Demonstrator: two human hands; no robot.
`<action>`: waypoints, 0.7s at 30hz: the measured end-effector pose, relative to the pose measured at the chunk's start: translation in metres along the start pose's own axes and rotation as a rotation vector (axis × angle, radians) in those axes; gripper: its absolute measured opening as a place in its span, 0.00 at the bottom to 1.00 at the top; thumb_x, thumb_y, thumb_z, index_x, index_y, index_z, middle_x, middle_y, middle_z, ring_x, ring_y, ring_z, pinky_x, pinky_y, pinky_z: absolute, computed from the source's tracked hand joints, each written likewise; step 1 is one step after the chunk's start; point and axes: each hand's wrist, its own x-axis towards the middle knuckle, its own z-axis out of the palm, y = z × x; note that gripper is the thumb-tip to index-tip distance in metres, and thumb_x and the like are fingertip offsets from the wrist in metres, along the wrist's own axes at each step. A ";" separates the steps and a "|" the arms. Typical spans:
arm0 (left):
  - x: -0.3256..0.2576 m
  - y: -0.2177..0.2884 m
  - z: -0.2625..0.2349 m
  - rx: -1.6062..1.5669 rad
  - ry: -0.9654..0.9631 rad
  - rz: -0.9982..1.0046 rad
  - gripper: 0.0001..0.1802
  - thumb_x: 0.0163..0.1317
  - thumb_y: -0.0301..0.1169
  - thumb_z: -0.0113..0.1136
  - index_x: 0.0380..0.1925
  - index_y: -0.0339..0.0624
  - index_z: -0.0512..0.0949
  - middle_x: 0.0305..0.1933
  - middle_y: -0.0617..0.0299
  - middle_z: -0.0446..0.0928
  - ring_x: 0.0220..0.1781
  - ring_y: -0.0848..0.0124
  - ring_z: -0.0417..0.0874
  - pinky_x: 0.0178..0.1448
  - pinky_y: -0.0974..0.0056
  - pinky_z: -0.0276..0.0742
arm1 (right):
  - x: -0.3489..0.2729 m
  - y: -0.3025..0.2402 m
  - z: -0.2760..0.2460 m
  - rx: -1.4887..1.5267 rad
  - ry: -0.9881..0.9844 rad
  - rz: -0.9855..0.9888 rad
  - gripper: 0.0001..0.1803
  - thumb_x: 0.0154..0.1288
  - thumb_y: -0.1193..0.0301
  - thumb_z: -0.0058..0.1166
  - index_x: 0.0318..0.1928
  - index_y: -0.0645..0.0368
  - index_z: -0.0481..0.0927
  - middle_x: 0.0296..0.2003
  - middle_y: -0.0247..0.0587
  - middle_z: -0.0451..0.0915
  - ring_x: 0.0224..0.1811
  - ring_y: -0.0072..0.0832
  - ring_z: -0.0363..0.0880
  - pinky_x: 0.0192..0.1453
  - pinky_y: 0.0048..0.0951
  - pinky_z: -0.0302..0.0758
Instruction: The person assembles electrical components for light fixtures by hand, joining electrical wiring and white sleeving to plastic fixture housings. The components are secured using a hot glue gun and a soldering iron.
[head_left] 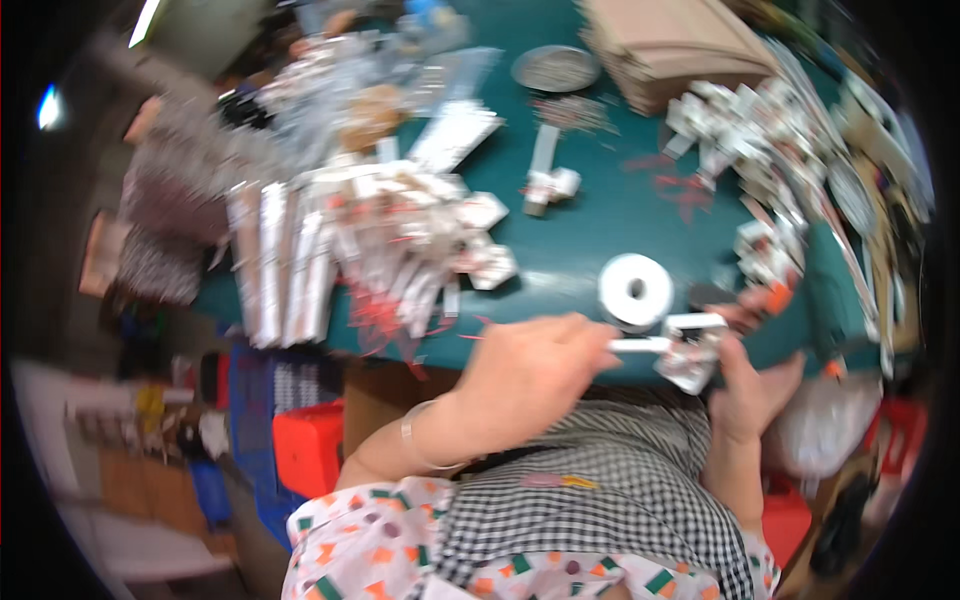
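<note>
Far left, over the table's edge: blurred stacks of patterned card and a red plastic crate below, hard-sided and boxy. On the teal tabletop, smooth and matte, a fanned row of long white folded card strips, flat and stiff-looking, beside a loose heap of small white packets threaded with thin red slivers. Further along, one lone white strip with a folded packet at its end, a shallow round metal dish behind it, and a tan stack of cardboard sheets at the back. At the near edge, left hand curled tight, fingers pinched around a slim white strip that runs rightward into a small white folded packet. Just behind, touching or nearly so, a white roll of tape, ring-shaped, smooth. Right hand cupped under and around the packet, thumb up its side, fingers closed on it. Packet likely very light, thin card or paper: easily creased, a little slippery on glossy faces, best held at the folded edges rather than squeezed flat; strip probably bendy, safest gripped close to the packet. Farther right, another ragged heap of white packets, blurred at the rim.
</note>
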 end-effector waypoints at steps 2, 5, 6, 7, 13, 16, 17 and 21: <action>-0.005 -0.004 -0.010 -0.049 0.033 -0.071 0.11 0.53 0.26 0.66 0.38 0.39 0.79 0.25 0.56 0.76 0.24 0.59 0.78 0.27 0.61 0.74 | -0.001 0.003 -0.008 -0.042 0.034 -0.088 0.37 0.54 0.78 0.64 0.64 0.66 0.61 0.47 0.42 0.73 0.44 0.32 0.79 0.47 0.31 0.80; -0.013 -0.010 -0.048 -0.025 0.262 -0.195 0.09 0.56 0.22 0.62 0.39 0.35 0.81 0.28 0.55 0.79 0.24 0.64 0.79 0.29 0.64 0.74 | -0.001 0.000 -0.026 -0.056 0.030 -0.125 0.38 0.58 0.81 0.60 0.68 0.64 0.58 0.47 0.40 0.73 0.47 0.28 0.75 0.47 0.28 0.78; -0.013 -0.014 -0.068 -0.007 0.271 -0.315 0.10 0.60 0.22 0.59 0.41 0.34 0.81 0.28 0.57 0.81 0.24 0.72 0.78 0.30 0.66 0.73 | 0.001 -0.001 -0.025 -0.085 0.043 -0.132 0.37 0.59 0.82 0.59 0.68 0.64 0.58 0.47 0.39 0.73 0.44 0.25 0.75 0.45 0.25 0.78; -0.014 -0.028 -0.080 0.049 0.413 -0.325 0.07 0.61 0.25 0.58 0.38 0.36 0.80 0.28 0.52 0.79 0.27 0.61 0.80 0.32 0.62 0.75 | 0.002 0.002 -0.025 -0.076 0.036 -0.135 0.37 0.59 0.82 0.59 0.68 0.64 0.58 0.47 0.39 0.73 0.44 0.25 0.75 0.45 0.25 0.78; -0.031 -0.118 -0.134 0.349 0.764 -0.317 0.13 0.63 0.23 0.54 0.48 0.36 0.79 0.30 0.51 0.77 0.29 0.65 0.77 0.35 0.63 0.72 | 0.002 0.007 -0.013 -0.038 0.014 -0.106 0.37 0.59 0.82 0.58 0.68 0.64 0.58 0.46 0.37 0.72 0.40 0.22 0.74 0.39 0.23 0.76; -0.054 -0.168 -0.122 0.408 0.770 -0.441 0.15 0.62 0.22 0.54 0.49 0.37 0.79 0.31 0.51 0.77 0.32 0.62 0.79 0.37 0.61 0.72 | -0.003 0.004 -0.007 -0.039 0.044 -0.051 0.42 0.55 0.79 0.63 0.69 0.66 0.56 0.44 0.38 0.71 0.36 0.22 0.73 0.37 0.24 0.77; -0.064 -0.179 -0.115 0.415 0.708 -0.555 0.16 0.61 0.21 0.54 0.49 0.38 0.79 0.33 0.51 0.78 0.34 0.62 0.80 0.39 0.61 0.73 | -0.004 0.005 -0.009 -0.041 0.057 -0.059 0.42 0.55 0.79 0.63 0.69 0.66 0.56 0.44 0.38 0.71 0.36 0.22 0.73 0.37 0.24 0.77; -0.085 -0.204 -0.086 0.281 0.719 -0.583 0.18 0.59 0.19 0.54 0.50 0.39 0.79 0.38 0.51 0.79 0.37 0.62 0.80 0.43 0.63 0.75 | -0.008 0.008 -0.012 -0.050 0.038 -0.042 0.40 0.55 0.83 0.60 0.68 0.63 0.59 0.44 0.36 0.70 0.35 0.20 0.71 0.35 0.22 0.74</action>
